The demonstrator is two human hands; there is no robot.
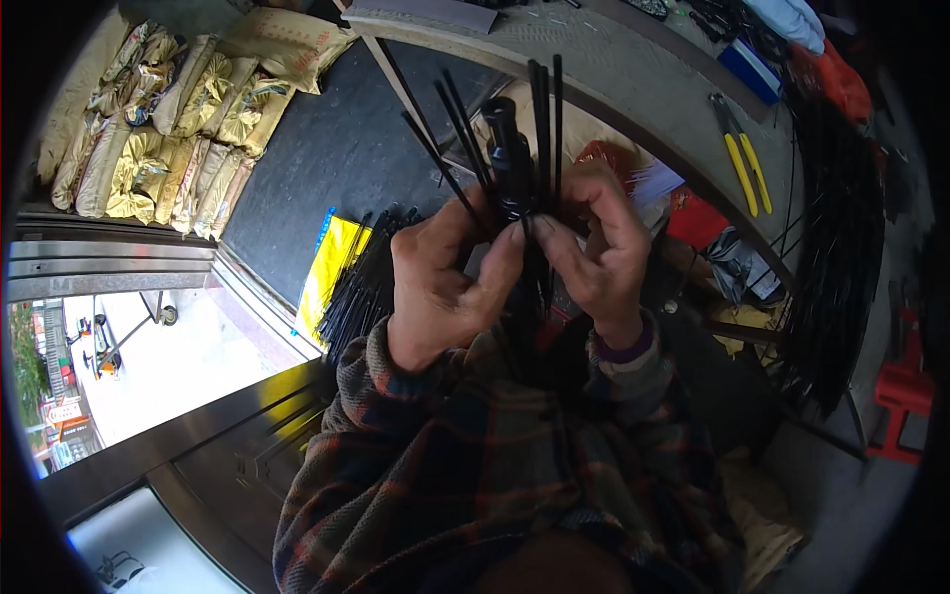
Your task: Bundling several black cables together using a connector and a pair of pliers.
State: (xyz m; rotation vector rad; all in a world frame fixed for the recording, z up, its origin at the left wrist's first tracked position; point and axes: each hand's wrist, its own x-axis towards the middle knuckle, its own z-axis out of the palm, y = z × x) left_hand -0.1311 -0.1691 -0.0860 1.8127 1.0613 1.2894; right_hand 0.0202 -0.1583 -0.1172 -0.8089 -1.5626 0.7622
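Both my hands are raised in front of my chest, working on a black frame [509, 148] with a thick stepped tube at its centre. Several thin black rods fan upward around that tube, and more dark ends hang below it. My left hand [450, 277] pinches the frame from the left, thumb against the tube's lower end. From the other side my right hand [602, 243] grips the same spot, its thumb tip almost meeting the left one. The small part between the thumbs is too hidden to make out.
A pile of black rods [361, 282] lies by a yellow sheet [338, 259] on the left. Yellow-handled pliers [740, 158] and a blue box [749, 71] lie on the workbench [633, 64]. Long black rods [836, 257] hang at right, near a red stool [905, 391]. Wrapped packages [148, 163] are stacked far left.
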